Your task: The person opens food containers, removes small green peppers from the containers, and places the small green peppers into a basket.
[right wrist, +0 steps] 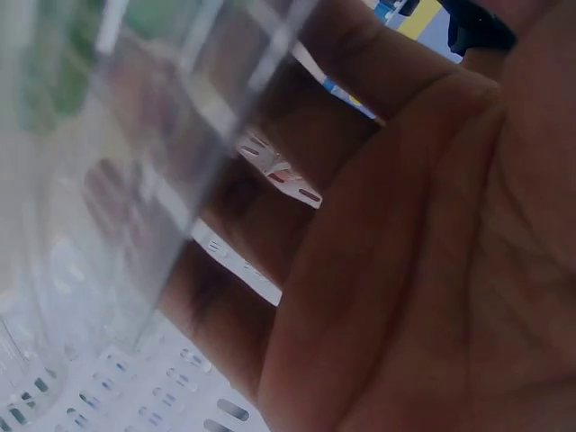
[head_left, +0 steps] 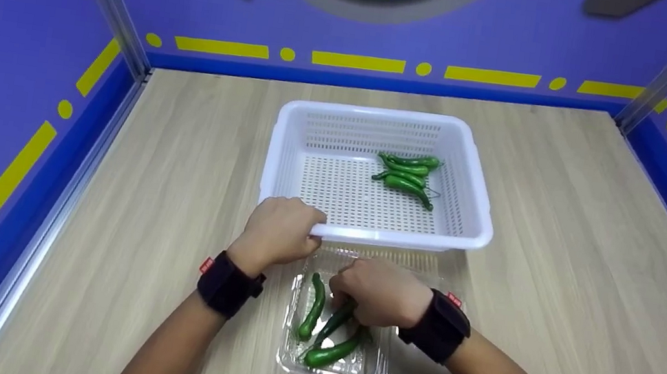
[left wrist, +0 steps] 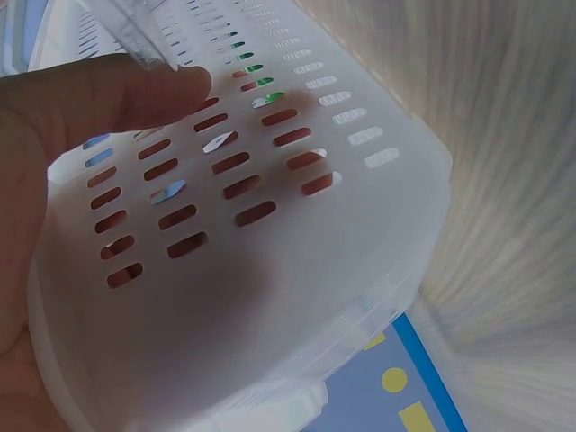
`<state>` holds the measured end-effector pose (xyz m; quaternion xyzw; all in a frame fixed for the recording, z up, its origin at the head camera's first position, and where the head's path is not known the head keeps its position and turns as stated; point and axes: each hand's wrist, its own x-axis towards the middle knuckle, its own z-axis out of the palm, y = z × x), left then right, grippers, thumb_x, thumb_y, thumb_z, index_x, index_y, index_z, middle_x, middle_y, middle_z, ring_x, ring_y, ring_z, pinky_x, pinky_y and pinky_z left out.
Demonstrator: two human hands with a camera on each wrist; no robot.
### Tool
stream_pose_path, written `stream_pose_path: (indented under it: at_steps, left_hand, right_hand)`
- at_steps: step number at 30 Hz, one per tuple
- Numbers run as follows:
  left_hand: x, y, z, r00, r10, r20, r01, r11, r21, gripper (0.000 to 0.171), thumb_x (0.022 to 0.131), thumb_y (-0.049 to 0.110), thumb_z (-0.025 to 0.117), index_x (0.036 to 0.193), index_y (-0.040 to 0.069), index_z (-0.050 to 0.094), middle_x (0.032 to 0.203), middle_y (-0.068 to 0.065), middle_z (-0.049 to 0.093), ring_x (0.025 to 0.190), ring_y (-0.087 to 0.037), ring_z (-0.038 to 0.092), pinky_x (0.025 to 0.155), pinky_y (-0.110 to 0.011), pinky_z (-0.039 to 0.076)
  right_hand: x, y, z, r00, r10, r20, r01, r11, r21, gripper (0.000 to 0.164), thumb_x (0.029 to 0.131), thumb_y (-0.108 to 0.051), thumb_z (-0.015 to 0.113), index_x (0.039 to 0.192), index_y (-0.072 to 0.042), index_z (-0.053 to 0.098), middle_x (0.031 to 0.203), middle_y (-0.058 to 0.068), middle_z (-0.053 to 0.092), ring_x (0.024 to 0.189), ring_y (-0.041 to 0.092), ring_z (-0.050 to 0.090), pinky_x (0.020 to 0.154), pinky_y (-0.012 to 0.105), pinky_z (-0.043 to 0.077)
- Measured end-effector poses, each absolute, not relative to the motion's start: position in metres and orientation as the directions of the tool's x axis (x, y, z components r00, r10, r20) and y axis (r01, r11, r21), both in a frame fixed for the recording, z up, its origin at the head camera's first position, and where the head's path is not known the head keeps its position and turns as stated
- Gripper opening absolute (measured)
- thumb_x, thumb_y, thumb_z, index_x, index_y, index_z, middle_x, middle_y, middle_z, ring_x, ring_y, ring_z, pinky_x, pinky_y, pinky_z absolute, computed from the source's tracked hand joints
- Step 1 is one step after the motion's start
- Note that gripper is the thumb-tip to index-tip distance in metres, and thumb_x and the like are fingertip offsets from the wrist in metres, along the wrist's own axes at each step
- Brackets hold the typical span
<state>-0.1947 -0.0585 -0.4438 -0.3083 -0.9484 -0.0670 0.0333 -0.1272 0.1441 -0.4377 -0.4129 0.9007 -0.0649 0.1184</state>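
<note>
My left hand [head_left: 281, 232] grips the near left corner of a white plastic basket [head_left: 391, 239]. In the left wrist view its thumb [left wrist: 135, 94] lies along the slotted outer wall, and finger shadows show through from inside. My right hand [head_left: 384, 292] reaches down into a clear plastic clamshell box [head_left: 283, 359] in front of the basket. Its fingers curl at the upper end of a dark green chili pepper [head_left: 332, 325]. Beside that pepper lie a curved one [head_left: 313, 308] at left and another [head_left: 333, 353] nearer me. The right wrist view shows the fingers partly behind clear plastic.
Several green peppers [head_left: 406, 183] lie together in the right part of the basket. The clamshell's lid [head_left: 421, 372] lies folded out to the right, partly under my right forearm. Blue walls [head_left: 354, 40] enclose the wooden table [head_left: 195, 148] at the back and sides.
</note>
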Motion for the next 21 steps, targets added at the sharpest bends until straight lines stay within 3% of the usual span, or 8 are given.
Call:
stream_pose_path:
  at_steps: [9,21]
  left_hand:
    - [-0.184,-0.087,-0.457,-0.846,0.525,0.097,0.533,0.840,0.101,0.019,0.077,0.023,0.071,0.068,0.020,0.055,0.061,0.003,0.056,0.054,-0.020,0.052,0.048,-0.039,0.041]
    - [-0.196,-0.057,-0.441,-0.801,0.591,0.099,0.599,0.792,0.116,0.011,0.080,0.021,0.067,0.071,0.019,0.062,0.063,0.004,0.059,0.055,-0.018,0.052,0.050,-0.039,0.044]
  right_hand:
    - [-0.128,0.127,-0.436,-0.559,-0.810,-0.178,-0.781,0.586,-0.214,0.023,0.069,-0.006,0.080,0.086,-0.020,0.073,0.085,-0.007,0.061,0.071,0.011,0.057,0.064,0.029,0.051]
    - [-0.124,0.159,-0.409,-0.613,-0.781,-0.119,-0.725,0.616,-0.308,0.024,0.073,-0.014,0.084,0.089,-0.019,0.068,0.082,-0.008,0.063,0.071,0.007,0.055,0.064,0.026,0.048]
